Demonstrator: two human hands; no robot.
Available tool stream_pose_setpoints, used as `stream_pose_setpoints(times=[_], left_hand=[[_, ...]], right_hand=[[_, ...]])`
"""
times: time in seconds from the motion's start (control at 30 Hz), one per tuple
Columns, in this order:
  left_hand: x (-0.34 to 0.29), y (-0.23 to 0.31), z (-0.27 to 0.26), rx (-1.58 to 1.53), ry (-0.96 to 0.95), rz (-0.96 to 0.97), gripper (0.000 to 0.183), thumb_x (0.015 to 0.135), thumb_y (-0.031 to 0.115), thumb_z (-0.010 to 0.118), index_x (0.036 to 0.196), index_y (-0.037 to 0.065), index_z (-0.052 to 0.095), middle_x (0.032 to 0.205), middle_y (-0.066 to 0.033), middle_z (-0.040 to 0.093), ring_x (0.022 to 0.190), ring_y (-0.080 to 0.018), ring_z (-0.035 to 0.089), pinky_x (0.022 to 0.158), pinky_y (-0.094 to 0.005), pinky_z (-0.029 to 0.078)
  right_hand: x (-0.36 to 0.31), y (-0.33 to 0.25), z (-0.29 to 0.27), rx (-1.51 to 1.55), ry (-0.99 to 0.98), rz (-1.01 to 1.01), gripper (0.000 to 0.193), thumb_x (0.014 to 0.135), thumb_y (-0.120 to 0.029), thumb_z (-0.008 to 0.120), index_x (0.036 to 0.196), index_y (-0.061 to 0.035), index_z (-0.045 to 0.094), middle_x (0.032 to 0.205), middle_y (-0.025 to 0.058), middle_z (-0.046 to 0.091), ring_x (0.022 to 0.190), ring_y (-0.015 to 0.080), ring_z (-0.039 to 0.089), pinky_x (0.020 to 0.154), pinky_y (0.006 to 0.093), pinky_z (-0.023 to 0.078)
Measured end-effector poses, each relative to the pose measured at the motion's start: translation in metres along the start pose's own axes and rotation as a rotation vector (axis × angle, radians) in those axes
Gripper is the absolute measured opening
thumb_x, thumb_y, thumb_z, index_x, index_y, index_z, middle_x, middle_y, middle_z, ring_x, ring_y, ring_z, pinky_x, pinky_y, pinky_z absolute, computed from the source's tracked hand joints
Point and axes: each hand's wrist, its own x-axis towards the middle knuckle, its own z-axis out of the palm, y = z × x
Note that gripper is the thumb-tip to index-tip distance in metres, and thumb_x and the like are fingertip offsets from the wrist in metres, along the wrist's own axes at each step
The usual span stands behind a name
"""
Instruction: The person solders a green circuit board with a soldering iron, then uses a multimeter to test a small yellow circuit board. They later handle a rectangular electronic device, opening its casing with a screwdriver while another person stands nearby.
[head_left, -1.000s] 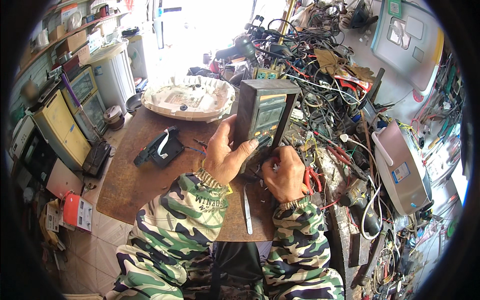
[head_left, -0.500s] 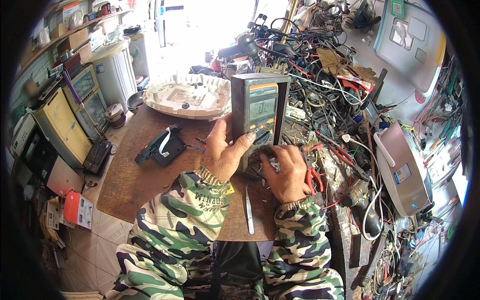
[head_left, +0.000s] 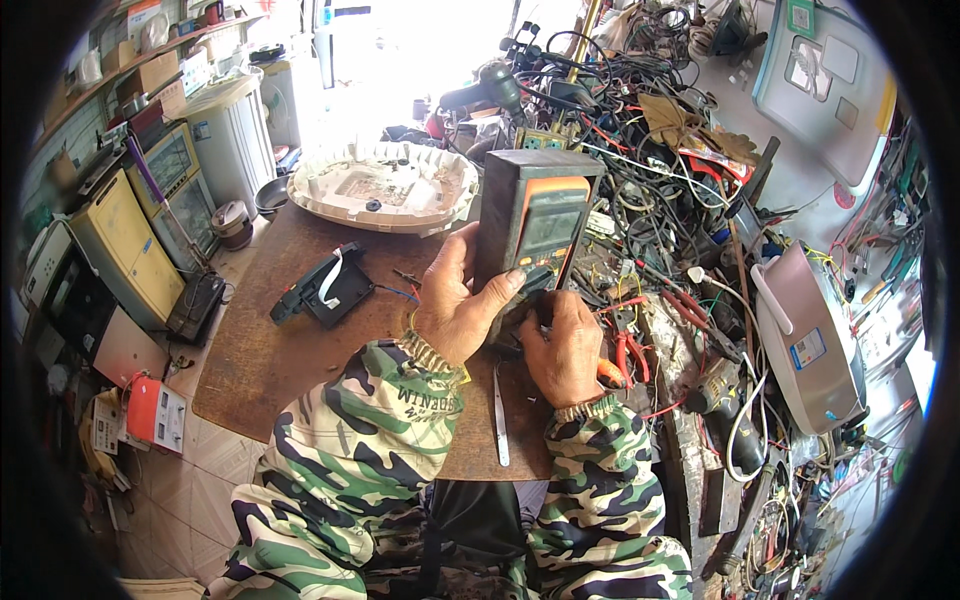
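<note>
My left hand (head_left: 458, 300) grips an orange-edged multimeter (head_left: 552, 222) standing in a dark open-fronted case (head_left: 505, 215), its thumb lying across the front near the dial. The meter is tilted, with its screen turned partly to the right. My right hand (head_left: 565, 345) is closed against the meter's lower end, fingers curled; whatever they pinch is hidden. Below the meter, metal tweezers (head_left: 501, 420) lie on the brown wooden table (head_left: 260, 370). Left of my left hand rests a black plastic part (head_left: 325, 290) with a white ribbon and thin wires.
A pale plastic shell (head_left: 385, 190) sits at the table's far side. Tangled cables (head_left: 650, 150) heap up on the right, with red-handled pliers (head_left: 630, 355) near my right hand. A metallic housing (head_left: 808, 345) stands further right. A red-and-white device (head_left: 155, 413) is on the left.
The multimeter in its case has shifted right and turned, so its screen looks darker and less frontal. My left hand moved with it; my right fingers have closed in at its lower end.
</note>
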Motion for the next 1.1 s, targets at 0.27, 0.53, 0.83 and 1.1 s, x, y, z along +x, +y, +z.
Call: stream_pose_setpoints(times=[0.27,0.53,0.83,1.1], left_hand=[[0.000,-0.002,-0.006,-0.012,0.041,-0.074,0.053,0.096,0.006,0.072,0.141,-0.005,0.048,0.124,-0.0104,0.067,0.110,-0.0141,0.065,0.093,-0.0302,0.054],[0.000,0.007,-0.006,0.015,-0.004,-0.033,0.055,0.096,0.008,0.073,0.142,-0.007,0.047,0.130,-0.0144,0.065,0.116,-0.0175,0.064,0.102,-0.0342,0.050],[-0.005,0.007,-0.006,0.271,-0.148,0.074,0.066,0.094,0.010,0.076,0.146,-0.010,0.041,0.139,-0.0183,0.060,0.129,-0.0217,0.058,0.111,-0.0345,0.045],[-0.006,0.002,-0.003,0.302,-0.132,0.106,0.062,0.092,0.012,0.079,0.142,-0.007,0.048,0.132,-0.0166,0.066,0.121,-0.0192,0.063,0.105,-0.0344,0.050]], right_hand=[[0.004,-0.001,-0.009,0.016,0.197,0.097,0.013,0.082,-0.001,0.071,0.091,-0.0002,0.061,0.081,0.0195,0.067,0.071,0.0383,0.068,0.065,0.0443,0.055],[0.008,0.024,-0.024,-0.265,0.320,0.002,0.050,0.086,-0.007,0.075,0.132,0.0037,0.057,0.125,0.0260,0.061,0.115,0.0443,0.060,0.100,0.0507,0.048],[0.017,0.000,-0.028,0.060,0.285,-0.034,0.075,0.080,-0.012,0.073,0.150,-0.0006,0.047,0.151,0.0317,0.043,0.140,0.0476,0.045,0.118,0.0530,0.036],[0.016,-0.003,-0.034,0.058,0.293,-0.043,0.073,0.079,-0.015,0.079,0.145,0.0003,0.051,0.153,0.0295,0.040,0.141,0.0460,0.044,0.117,0.0519,0.037]])
